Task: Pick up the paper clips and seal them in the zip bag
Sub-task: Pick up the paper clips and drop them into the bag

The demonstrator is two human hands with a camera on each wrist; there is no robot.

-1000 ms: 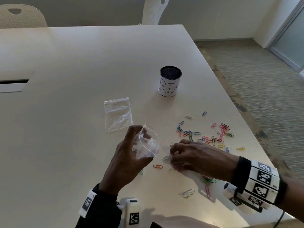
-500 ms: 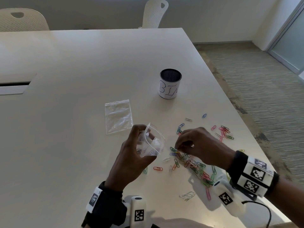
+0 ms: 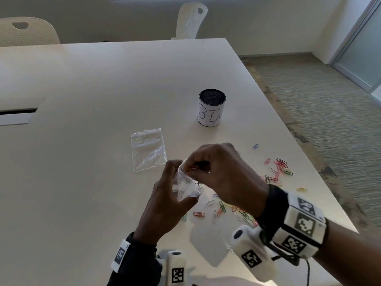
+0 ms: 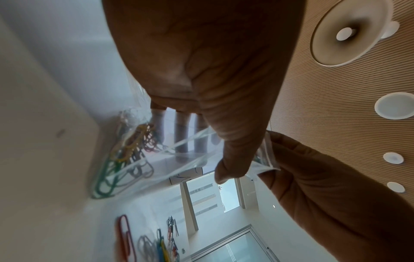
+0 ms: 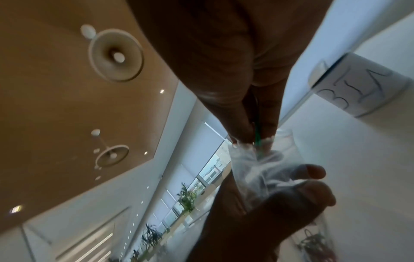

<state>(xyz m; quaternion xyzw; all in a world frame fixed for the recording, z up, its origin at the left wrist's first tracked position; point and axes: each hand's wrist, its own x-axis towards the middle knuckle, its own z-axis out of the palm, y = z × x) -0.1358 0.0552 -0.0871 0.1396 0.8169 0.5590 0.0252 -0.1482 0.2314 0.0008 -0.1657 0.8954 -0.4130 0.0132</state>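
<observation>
My left hand grips a small clear zip bag above the white table, its mouth open upward. In the left wrist view the zip bag holds several coloured clips at its bottom. My right hand is at the bag's mouth and pinches paper clips between thumb and fingertips; a green clip shows between them in the right wrist view. Loose coloured paper clips lie scattered on the table to the right and beneath my right wrist.
A second empty zip bag lies flat just left of my hands. A cup marked BIN stands behind. The table's right edge runs close to the clips. Two chairs stand at the far side.
My right hand rose from the pile of clips on the table and moved left to the bag's mouth, carrying clips. The left hand kept holding the bag.
</observation>
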